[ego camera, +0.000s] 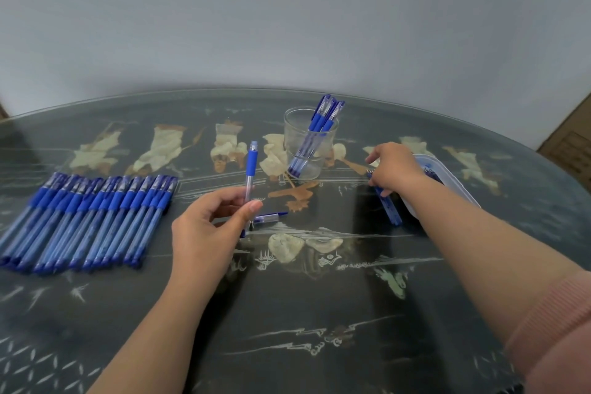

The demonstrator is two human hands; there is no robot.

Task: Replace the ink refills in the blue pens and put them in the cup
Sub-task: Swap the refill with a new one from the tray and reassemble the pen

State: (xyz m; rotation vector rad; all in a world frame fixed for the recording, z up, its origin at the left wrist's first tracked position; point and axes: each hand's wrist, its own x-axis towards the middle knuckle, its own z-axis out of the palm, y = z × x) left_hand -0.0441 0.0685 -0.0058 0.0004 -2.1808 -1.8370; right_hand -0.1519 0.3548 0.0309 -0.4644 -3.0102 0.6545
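The left hand (217, 227) pinches a blue pen barrel (250, 169) upright between thumb and fingers above the counter (287, 313), while the right hand (395, 168) curls round blue refills (389, 206) beside a white tray (454, 182), near the glass cup (297, 137) holding finished pens (326, 115).

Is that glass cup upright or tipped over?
Upright: the cup stands on its base, rim up, with blue pens leaning inside.
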